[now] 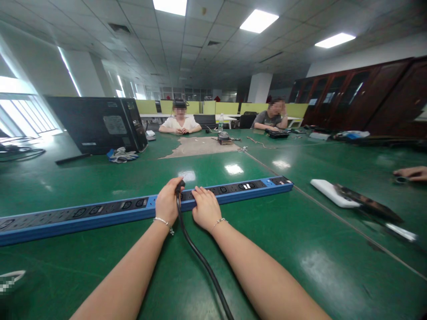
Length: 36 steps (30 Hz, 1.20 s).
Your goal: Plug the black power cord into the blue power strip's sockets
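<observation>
A long blue power strip (110, 214) with black sockets lies across the green table. My left hand (167, 200) is closed around a black plug (180, 186) at the strip's middle; whether its pins sit in a socket is hidden. From the plug a thick black power cord (200, 255) runs down between my forearms toward the near edge of the view. My right hand (206, 206) rests on the strip just right of the plug, fingers laid over its top and front side.
A black computer case (100, 124) stands at the back left, with gloves (122, 155) beside it. Right of the strip lie a white box-like object (330, 192) and a dark flat piece (368, 202). Another person's hand (413, 173) is at the right edge. Two people sit across the table.
</observation>
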Available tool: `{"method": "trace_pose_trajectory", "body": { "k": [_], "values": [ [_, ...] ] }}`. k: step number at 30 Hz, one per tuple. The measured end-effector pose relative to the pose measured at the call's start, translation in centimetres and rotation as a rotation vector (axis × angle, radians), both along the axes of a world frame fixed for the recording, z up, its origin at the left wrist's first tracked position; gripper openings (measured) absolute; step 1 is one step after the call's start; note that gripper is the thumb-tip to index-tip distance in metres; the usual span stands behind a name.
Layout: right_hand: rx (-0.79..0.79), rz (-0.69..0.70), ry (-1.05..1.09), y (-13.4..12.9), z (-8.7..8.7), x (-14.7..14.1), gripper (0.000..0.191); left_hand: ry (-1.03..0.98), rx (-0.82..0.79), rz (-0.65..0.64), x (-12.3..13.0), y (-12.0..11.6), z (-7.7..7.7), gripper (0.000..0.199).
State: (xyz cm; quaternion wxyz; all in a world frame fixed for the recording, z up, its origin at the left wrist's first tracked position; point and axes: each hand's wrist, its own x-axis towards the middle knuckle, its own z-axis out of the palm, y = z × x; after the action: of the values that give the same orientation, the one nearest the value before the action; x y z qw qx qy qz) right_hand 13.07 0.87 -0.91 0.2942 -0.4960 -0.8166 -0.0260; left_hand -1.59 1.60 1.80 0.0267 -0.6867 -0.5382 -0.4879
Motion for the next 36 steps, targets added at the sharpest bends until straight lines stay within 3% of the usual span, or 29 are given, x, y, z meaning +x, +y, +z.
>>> {"method": "trace_pose_trajectory", "body": {
  "k": [2,4,8,13,20,30,36],
  "values": [
    [-0.01,0.005,0.002,0.1,0.0,0.0,0.053,-0.092,0.006,0.157,-2.1,0.1,0.6,0.035],
    [-0.014,0.009,0.015,0.2,0.0,0.0,0.053,-0.13,-0.03,0.22,-4.5,0.3,0.9,0.036],
    [-0.014,0.017,0.037,0.5,-0.2,0.0,0.054,-0.003,-0.165,0.065,-8.2,0.4,0.6,0.036],
    [-0.013,0.01,0.042,0.6,-0.4,-0.1,0.055,0.156,-0.237,-0.018,-10.2,-0.2,0.2,0.037],
    [-0.011,0.004,0.047,0.6,-0.4,-0.2,0.055,0.231,-0.276,-0.008,-10.7,-1.5,-0.3,0.037],
    [-0.012,-0.015,0.002,0.5,-0.2,-0.2,0.053,0.439,-0.18,-0.018,-9.9,-2.3,-0.9,0.036],
    [0.006,-0.033,-0.007,0.5,-0.2,-0.3,0.052,0.348,-0.081,0.051,-9.1,-2.3,-2.3,0.031]
  ]
}}
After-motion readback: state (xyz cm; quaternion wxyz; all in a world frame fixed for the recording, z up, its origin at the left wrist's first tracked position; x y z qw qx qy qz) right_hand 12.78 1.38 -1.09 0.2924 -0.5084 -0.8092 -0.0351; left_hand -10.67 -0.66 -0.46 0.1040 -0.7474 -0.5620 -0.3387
